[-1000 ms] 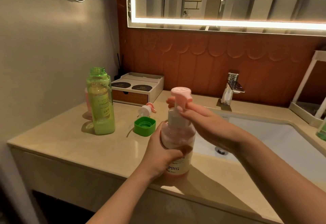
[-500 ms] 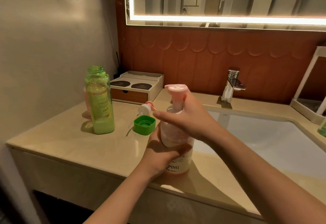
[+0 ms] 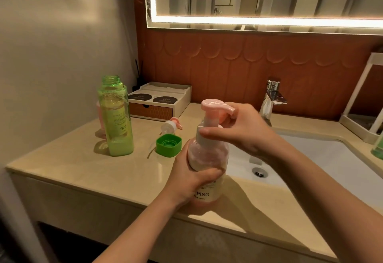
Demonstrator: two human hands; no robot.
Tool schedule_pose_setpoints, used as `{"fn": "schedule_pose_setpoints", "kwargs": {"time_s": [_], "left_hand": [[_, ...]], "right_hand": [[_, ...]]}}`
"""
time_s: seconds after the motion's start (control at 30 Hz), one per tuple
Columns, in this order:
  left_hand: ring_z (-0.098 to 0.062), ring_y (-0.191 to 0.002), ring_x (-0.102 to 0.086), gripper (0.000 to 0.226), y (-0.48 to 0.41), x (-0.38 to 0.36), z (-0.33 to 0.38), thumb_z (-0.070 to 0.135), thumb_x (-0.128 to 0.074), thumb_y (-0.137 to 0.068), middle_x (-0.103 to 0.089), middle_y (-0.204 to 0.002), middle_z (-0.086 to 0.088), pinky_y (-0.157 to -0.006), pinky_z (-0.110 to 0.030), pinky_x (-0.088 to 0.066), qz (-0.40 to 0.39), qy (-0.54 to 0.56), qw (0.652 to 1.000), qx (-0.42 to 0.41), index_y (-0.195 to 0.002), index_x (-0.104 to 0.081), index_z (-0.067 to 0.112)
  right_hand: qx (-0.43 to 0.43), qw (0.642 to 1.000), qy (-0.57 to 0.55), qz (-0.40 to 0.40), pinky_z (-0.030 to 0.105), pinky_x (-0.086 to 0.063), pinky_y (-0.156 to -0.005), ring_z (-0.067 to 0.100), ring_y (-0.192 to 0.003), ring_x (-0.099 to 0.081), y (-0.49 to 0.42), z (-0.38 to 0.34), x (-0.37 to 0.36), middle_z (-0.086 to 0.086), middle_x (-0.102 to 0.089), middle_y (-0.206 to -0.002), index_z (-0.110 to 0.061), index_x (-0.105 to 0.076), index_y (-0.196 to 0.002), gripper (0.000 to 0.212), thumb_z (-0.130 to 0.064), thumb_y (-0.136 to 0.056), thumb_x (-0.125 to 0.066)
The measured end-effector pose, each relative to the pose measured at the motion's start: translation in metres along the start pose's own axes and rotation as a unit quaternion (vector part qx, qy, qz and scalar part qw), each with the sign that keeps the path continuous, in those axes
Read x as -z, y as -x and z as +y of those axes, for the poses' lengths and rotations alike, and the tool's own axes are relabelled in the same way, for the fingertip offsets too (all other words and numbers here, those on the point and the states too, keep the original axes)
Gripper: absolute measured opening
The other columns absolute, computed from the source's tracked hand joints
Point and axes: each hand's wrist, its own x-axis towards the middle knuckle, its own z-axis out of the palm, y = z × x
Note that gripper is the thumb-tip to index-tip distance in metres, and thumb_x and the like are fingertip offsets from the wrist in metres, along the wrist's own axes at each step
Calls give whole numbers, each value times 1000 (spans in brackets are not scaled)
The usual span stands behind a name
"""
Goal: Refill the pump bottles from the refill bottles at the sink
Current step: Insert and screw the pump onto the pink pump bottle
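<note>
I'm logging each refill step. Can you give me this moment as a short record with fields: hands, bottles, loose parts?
left hand: grips pink pump bottle by its body, bottle upright
right hand: fingers curled round the pump head at its collar
green refill bottle: uncapped, upright on the counter, left side
green cap: on counter, open side up
loose pump head: lying behind the cap

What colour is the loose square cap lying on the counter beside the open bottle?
The cap is bright green, seen best in the head view.
</note>
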Motion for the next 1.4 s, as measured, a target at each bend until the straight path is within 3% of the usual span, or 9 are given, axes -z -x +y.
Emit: {"fn": "schedule_pose_setpoints", "kwargs": {"time_s": [0.2, 0.33, 0.47, 0.67, 0.9, 1.0, 1.13, 1.3, 1.4], "left_hand": [[-21, -112, -57, 85, 0, 4, -7, 38, -74, -45, -60, -116, -6, -100, -45, -45, 7, -21, 1000, 1, -124, -45, 20], [-17, -101, -63, 70, -1, 2, -5, 36, -74, -45, -65, -104, -1, -87, -34, -51, 1, -6, 1000, -2, -110, -51, 25], [-13, -92, -66, 66, -2, 0, -4, 35, -75, -47, -70, -92, 7, -76, -25, -51, 2, 9, 1000, -10, -108, -54, 24], [-13, -94, -65, 68, -1, 0, -4, 38, -75, -46, -67, -98, 3, -76, -24, -50, 5, 6, 1000, -18, -109, -53, 23], [-19, -103, -61, 77, -2, 4, -7, 35, -72, -46, -63, -107, -4, -91, -35, -51, -8, -9, 1000, -25, -117, -49, 18], [-17, -111, -59, 83, -1, 3, -6, 37, -77, -48, -62, -115, -2, -97, -37, -48, -9, -20, 999, -38, -123, -47, 18], [-14, -110, -59, 84, -3, 3, -3, 42, -81, -45, -63, -115, 2, -91, -28, -50, -29, -14, 999, -33, -120, -48, 26], [-21, -107, -61, 74, -10, 7, 2, 33, -75, -54, -65, -112, -2, -90, -34, -50, -97, -5, 995, -6, -122, -48, 25], [-17, -104, -63, 68, -12, 14, 3, 31, -74, -54, -68, -107, 3, -87, -28, -51, -141, -4, 990, 18, -118, -50, 26]], "right_hand": [[-36, 997, -57, -33, 7, -39, -66, -8, -88, -50, -4, 2, -32, -23, -45, -101, -30, -38, -129, 66, -47, -71, -65], [-51, 980, -152, -115, -1, -43, -62, -27, -77, -51, 12, 5, -13, -30, -50, -99, -43, -45, -107, 19, -33, -92, -44], [20, 993, -55, -98, 13, -49, -85, -9, -102, -58, 22, 8, 5, -24, -63, -110, -45, -54, -106, 28, -25, -86, -58], [-7, 999, 44, 18, 28, -53, -66, 11, -74, -62, 5, 8, -1, -2, -66, -82, -16, -61, -88, 60, -55, -45, -73], [-74, 996, -37, 28, 26, -49, -80, 12, -104, -52, 1, 26, -40, -7, -51, -115, -41, -34, -109, 62, -56, -64, -73], [-57, 996, -55, -45, 24, -49, -86, 6, -109, -53, 9, 22, -27, -15, -51, -122, -46, -34, -115, 58, -66, -68, -62], [-20, 976, -85, -199, 0, -42, -72, -22, -94, -52, 5, 16, 6, -39, -55, -101, -49, -46, -106, 39, -40, -73, -64], [-3, 965, -28, -262, 4, -39, -90, -15, -118, -42, -23, 18, 7, -26, -44, -130, -46, -34, -126, 72, -26, -67, -72], [-3, 959, -83, -270, 14, -42, -97, -1, -122, -48, -27, 22, -3, -13, -54, -130, -31, -48, -125, 60, -13, -71, -68]]}}
